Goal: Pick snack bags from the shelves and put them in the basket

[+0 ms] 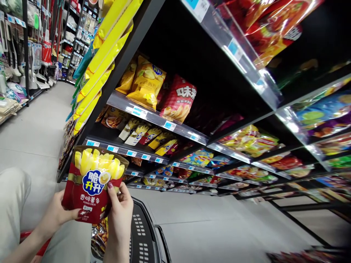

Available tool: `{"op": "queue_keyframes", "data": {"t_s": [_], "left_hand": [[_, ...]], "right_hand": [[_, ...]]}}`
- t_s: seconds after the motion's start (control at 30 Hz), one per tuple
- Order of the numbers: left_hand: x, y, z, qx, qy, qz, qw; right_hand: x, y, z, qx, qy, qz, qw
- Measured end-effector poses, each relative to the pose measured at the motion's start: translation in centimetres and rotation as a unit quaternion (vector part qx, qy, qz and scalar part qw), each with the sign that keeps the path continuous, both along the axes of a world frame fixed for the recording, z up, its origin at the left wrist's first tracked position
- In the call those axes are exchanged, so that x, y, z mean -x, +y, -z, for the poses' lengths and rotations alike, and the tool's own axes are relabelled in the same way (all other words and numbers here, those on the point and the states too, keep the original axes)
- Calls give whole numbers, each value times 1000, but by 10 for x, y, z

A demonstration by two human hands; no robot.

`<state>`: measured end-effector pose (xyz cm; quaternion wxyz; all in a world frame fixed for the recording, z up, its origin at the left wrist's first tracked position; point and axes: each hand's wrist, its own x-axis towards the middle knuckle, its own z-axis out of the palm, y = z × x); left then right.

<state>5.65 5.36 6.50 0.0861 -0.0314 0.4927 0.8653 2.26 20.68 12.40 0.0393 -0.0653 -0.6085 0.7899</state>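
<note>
A: Item and location?
B: One potato-stick pouch (91, 186), red, pictured front turned to the viewer; held over the lap, near a black perforated basket (141, 233) and before the snack shelves (153, 116).
A: Handling?
B: Judged light; film probably pliant and slick, contents likely brittle. Best taken by the side edges, with the middle left unsqueezed.
A: Hands?
B: Pouch grasped by both. The left hand (56, 213) is placed at the lower left edge, its thumb laid across the front. The right hand (120, 210) is set at the right edge, thumb pointed upward on the face. Fingers behind are mostly hidden; their spread cannot be told.
</note>
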Motion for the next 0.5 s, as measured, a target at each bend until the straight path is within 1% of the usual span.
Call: {"op": "queue_keyframes", "data": {"t_s": [0.1,0.2,0.27,0.33,0.37,0.4,0.43,0.5], "left_hand": [[-1,0,1,6,-13,1,1000],[-2,1,1,-4,-19,7,1000],[-2,1,1,-56,-16,-24,998],[-2,1,1,-106,-16,-30,994],[-2,1,1,-113,-22,-4,993],[-3,2,1,-112,-34,47,992],[-4,3,1,-111,-47,118,986],[-10,10,1,-139,-71,260,953]], "right_hand": [[-1,-1,0,3,-2,1,1000],[0,-1,1,32,-10,11,999],[4,-1,2,68,-6,27,997],[12,-3,5,92,5,40,995],[17,-4,7,97,15,36,995],[23,-7,10,99,26,22,994],[28,-9,12,103,42,5,994],[37,-15,16,119,71,-32,990]]}}
